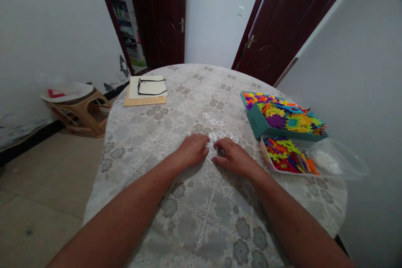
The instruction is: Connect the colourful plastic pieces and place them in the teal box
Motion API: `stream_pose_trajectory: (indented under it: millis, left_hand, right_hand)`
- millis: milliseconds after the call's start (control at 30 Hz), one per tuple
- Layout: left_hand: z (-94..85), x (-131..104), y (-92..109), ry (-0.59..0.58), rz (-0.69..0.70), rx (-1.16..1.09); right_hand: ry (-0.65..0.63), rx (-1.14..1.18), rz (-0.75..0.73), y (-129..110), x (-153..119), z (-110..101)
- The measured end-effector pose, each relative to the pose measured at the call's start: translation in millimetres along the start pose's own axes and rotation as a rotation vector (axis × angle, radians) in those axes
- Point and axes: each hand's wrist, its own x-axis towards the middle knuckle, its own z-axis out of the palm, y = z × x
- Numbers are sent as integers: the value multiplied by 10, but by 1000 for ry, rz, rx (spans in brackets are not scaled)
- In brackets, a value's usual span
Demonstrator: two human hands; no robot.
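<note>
Small white square lattice pieces lie loosely clustered at the middle of the table, one of them a piece [212, 136] close to my fingertips. My left hand [194, 150] rests at the cluster's left side, its fingers curled together against the pieces. What those fingers hold, if anything, is hidden. On the right side my right hand [233, 155] is curved, with thumb and index finger apart. Its thumb tip is beside another white piece [210, 157]. Farther up the cloth lie a few more, including a single white piece [205, 115].
A patterned cloth covers the round table [201, 226]. At right stand a teal box [259, 123] and a clear plastic tub [282, 171], both with colourful plastic pieces. Black glasses [152, 93] lie on papers [133, 88] at far left. A stool [84, 113] stands beyond the left edge.
</note>
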Motion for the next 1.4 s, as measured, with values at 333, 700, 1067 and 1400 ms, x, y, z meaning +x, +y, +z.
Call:
stream_pose_trajectory:
  millis: [333, 700, 1067, 1400]
  left_hand:
    - [-48, 22, -11, 13, -14, -48]
    - [-71, -73, 26, -30, 47, -56]
    - [-61, -94, 68, -48, 41, -52]
    - [-53, -91, 67, -32, 34, -45]
  right_hand:
    - [47, 22, 17, 76, 71, 43]
    - [24, 7, 47, -21, 63, 25]
    - [8, 69, 47, 49, 71, 19]
    - [40, 16, 104, 54, 87, 71]
